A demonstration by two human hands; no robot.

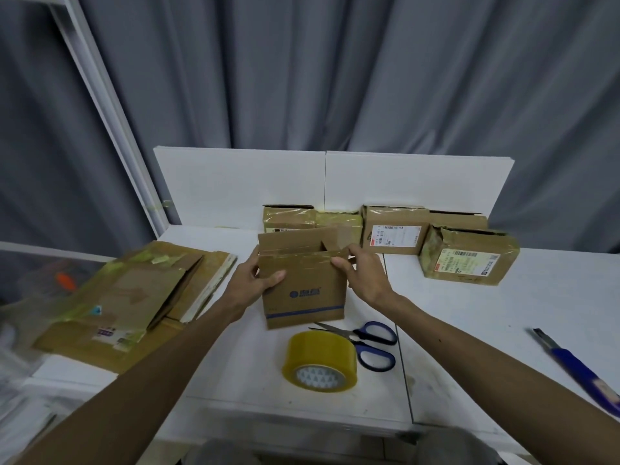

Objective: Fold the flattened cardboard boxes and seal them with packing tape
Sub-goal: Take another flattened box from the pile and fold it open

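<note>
In your head view, take the roll of packing tape (pixel 318 357) as your marker: it lies on its side on the white worktop (pixel 503 313), nearest to you.

Just beyond the roll stands the small cardboard box (pixel 308 297) you are folding, upright, with a blue logo and blue stripe on the face toward you and its top flaps still loose. Your left hand (pixel 255 283) grips the box's left edge, thumb laid across the front face and the other digits wrapped behind. Your right hand (pixel 364 276) holds the upper right corner, its fingers (pixel 358 256) curled over the flap and the thumb pinching the front top edge.

Touching the roll's right side lie blue-handled scissors (pixel 369 344), blades shut and pointing left. Far right of the roll, a blue utility knife (pixel 570 360) lies near the worktop's edge.

Left of the roll and well apart from it sits a stack of flattened boxes (pixel 127 297) (much old tape and torn labels on them).

Farther beyond the roll, behind the held box, taped boxes (pixel 394 234) stand in a row against a white backboard (pixel 251 186); the rightmost one (pixel 469 260) is dented and carries a shipping label. A grey curtain (pixel 302 62) hangs behind everything.
</note>
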